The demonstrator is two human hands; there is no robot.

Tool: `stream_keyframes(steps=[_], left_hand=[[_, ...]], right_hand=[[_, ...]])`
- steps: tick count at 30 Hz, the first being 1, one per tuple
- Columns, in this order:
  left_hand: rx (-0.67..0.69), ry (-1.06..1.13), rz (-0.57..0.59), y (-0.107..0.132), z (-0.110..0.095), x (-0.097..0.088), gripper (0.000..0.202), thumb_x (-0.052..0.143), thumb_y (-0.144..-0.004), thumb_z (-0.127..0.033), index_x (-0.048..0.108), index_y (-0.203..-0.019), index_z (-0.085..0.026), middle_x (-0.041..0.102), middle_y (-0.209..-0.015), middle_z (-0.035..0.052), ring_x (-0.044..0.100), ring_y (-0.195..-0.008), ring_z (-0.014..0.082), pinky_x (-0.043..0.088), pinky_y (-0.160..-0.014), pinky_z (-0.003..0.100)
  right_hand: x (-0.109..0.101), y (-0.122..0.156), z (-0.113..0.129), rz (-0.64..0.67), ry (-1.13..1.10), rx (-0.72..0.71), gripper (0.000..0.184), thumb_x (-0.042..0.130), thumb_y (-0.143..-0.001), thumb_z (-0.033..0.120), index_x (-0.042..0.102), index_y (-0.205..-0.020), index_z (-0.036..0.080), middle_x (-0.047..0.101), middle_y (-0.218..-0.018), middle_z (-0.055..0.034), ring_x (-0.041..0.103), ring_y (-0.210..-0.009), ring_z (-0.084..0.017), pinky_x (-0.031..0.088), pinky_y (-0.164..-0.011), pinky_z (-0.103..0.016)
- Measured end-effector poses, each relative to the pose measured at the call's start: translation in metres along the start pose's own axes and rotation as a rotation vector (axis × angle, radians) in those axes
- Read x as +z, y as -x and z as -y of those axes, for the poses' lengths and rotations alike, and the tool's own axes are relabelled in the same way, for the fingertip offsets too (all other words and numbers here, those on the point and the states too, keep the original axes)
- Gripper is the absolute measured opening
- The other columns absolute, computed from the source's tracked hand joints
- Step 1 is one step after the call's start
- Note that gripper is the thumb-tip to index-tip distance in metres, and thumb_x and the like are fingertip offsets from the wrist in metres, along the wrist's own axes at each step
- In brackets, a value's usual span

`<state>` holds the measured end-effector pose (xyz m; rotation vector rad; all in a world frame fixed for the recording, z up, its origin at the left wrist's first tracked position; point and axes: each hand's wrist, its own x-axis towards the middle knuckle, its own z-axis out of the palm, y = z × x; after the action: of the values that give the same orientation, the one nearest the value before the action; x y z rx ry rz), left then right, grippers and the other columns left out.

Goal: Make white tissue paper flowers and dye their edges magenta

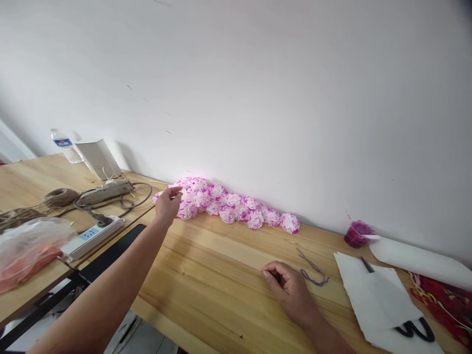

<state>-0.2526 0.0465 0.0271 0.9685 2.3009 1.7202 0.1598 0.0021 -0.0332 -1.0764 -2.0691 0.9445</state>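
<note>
My left hand (169,202) reaches out to the left end of a pile of white paper flowers with magenta edges (224,202), heaped against the wall. Its thumb and fingers are slightly apart with nothing visible between them; whether it touches a flower I cannot tell. My right hand (289,289) rests on the wooden table (206,275) with its fingers loosely curled in and no object showing in them. Just beyond it lies a loose piece of purple yarn (313,270). To the right, scissors with black handles (416,330) lie partly covered by sheets of white paper (379,300).
A purple-stained cup (357,233) and a white paper roll (420,260) stand by the wall, with red yarn (442,305) nearby. On the left are power strips (94,236), twine (61,197), a plastic bag (33,250), a bottle (66,146) and a gap between tables.
</note>
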Motion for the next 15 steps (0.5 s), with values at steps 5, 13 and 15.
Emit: stream_keyframes(steps=[5,13,15], left_hand=[[0.059,-0.083,0.089,-0.015,-0.02,0.002,0.033,0.06,-0.081,-0.027,0.069,-0.112,-0.022,0.073,-0.107,0.0057,0.065,-0.076,0.0158,0.049,-0.061,0.024],[-0.017,-0.212,0.159,-0.047,-0.048,0.031,0.058,0.075,-0.073,-0.045,0.059,-0.123,-0.02,0.072,-0.109,0.0102,0.068,-0.083,0.0234,0.049,-0.07,0.032],[-0.023,-0.224,0.163,-0.049,-0.049,0.04,0.063,0.079,-0.069,-0.041,0.058,-0.125,-0.02,0.071,-0.113,0.0115,0.068,-0.092,0.0259,0.049,-0.074,0.033]], right_hand=[[0.0,0.0,-0.003,0.004,0.007,0.001,0.025,0.054,-0.094,0.039,0.068,-0.084,0.02,0.065,-0.074,-0.0024,0.057,-0.069,-0.017,0.042,-0.065,-0.028],[0.001,-0.001,-0.005,0.016,-0.021,0.036,0.029,0.054,-0.094,0.043,0.068,-0.084,0.02,0.065,-0.074,-0.0023,0.056,-0.069,-0.017,0.042,-0.065,-0.028],[0.001,-0.001,-0.005,0.021,-0.029,0.043,0.029,0.054,-0.094,0.043,0.068,-0.084,0.02,0.065,-0.074,-0.0025,0.056,-0.07,-0.017,0.042,-0.065,-0.027]])
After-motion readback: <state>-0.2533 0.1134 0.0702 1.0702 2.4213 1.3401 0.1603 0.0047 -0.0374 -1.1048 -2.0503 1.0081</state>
